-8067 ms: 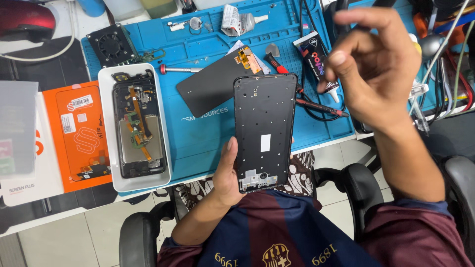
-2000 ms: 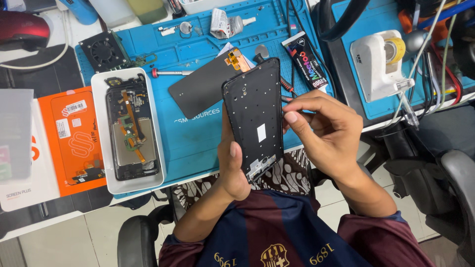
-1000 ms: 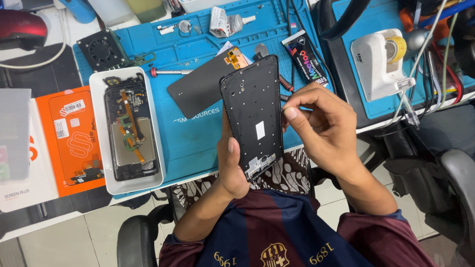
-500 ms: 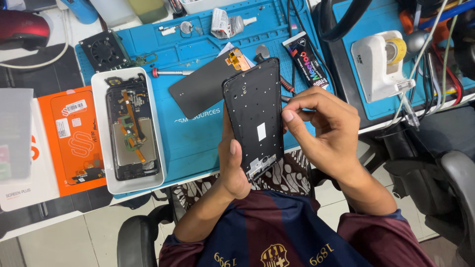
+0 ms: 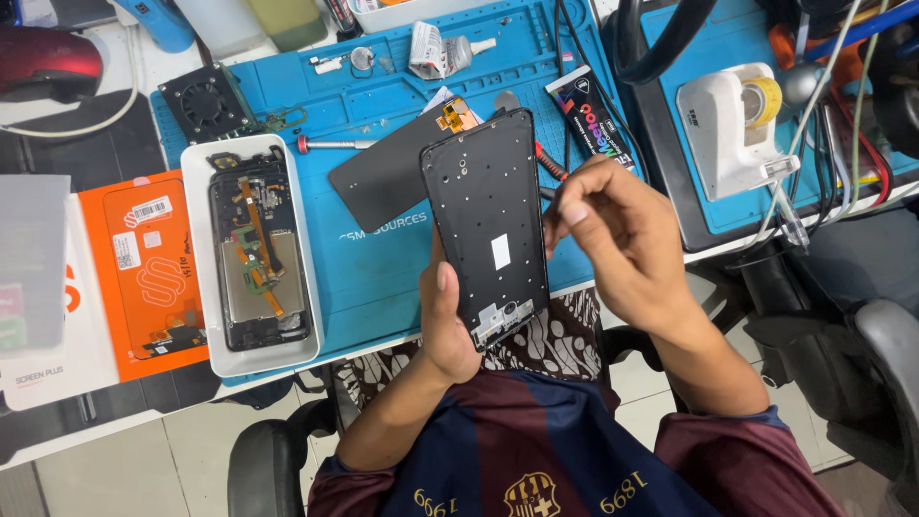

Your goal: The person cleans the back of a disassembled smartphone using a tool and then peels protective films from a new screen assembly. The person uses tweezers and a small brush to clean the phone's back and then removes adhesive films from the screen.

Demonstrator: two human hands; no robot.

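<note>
Holding a black phone frame (image 5: 490, 225) upright over the blue work mat (image 5: 383, 278), the left hand (image 5: 448, 325) grips its lower edge, thumb pressed along the left side. Right hand (image 5: 622, 239) sits just beside the frame's right edge, fingers (image 5: 574, 206) pinched together on something too small to tell. A white tray (image 5: 199, 287) with an opened phone (image 5: 254, 254) lies left.

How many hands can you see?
2: the left hand holds the black phone frame from below; the right hand pinches at its right edge.
</note>
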